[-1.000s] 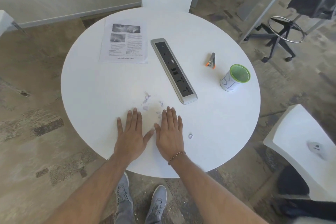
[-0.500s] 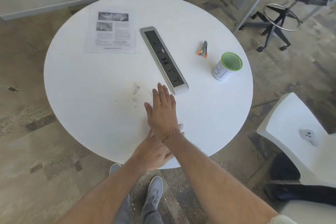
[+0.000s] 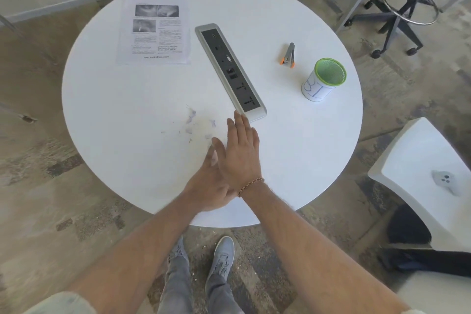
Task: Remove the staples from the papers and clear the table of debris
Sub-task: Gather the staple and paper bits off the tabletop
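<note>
Since a moment ago the left hand (image 3: 206, 186) has come back up from the bench (image 3: 127, 173) edge and now lies flat, tucked under the right hand (image 3: 239, 150), whose straight fingers are laid on the surface; neither grip holds anything, both spread. That looks like a sweeping pass starting, with the palms set to herd scraps toward the near rim. Just beyond the fingertips, the debris (image 3: 196, 127) is a loose scatter of pale paper bits and thin bent staples, small and light. Farther off sit the power strip (image 3: 230, 71), staple remover (image 3: 288, 55) and green-rimmed cup (image 3: 323, 79), and farthest, the papers (image 3: 154, 33) lie flat, apparently finished
</note>
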Available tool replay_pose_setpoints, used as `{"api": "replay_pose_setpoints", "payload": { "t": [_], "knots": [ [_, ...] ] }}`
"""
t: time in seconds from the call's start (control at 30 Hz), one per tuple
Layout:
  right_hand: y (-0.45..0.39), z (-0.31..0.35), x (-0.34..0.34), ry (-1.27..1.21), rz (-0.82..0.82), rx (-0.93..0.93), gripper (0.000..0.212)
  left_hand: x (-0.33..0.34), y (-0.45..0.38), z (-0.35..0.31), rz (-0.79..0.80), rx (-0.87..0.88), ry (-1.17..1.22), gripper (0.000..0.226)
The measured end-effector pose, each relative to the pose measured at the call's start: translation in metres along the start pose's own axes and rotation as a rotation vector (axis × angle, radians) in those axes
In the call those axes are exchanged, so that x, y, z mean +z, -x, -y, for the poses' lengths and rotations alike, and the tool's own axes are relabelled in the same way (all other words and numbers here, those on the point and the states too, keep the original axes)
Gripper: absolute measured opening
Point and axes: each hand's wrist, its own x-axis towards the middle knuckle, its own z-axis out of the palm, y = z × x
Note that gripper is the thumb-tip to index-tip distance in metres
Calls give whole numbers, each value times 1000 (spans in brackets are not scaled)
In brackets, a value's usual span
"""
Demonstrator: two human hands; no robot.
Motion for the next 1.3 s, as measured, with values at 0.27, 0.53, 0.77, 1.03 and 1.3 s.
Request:
{"api": "replay_pose_setpoints", "payload": {
  "t": [0.27, 0.53, 0.77, 1.03, 1.3],
  "knots": [
    [1, -5, 2, -7, -6, -11, 55, -7, 3, 46, 6, -157, -62, 82],
    [-10, -6, 5, 9, -33, -27, 54, -14, 1, 79, -47, -231, -125, 80],
    [-13, -1, 19, 0, 8, 17, 52, -22, 16, 90, -257, -574, -57, 71],
    [-26, 5, 38, -35, 241, 35, 71, -7, 10, 86, -235, -1026, 173, 95],
    [-55, 15, 34, -219, 344, 18, 67, -3, -14, 78, -217, -647, 193, 76]
  ]
}}
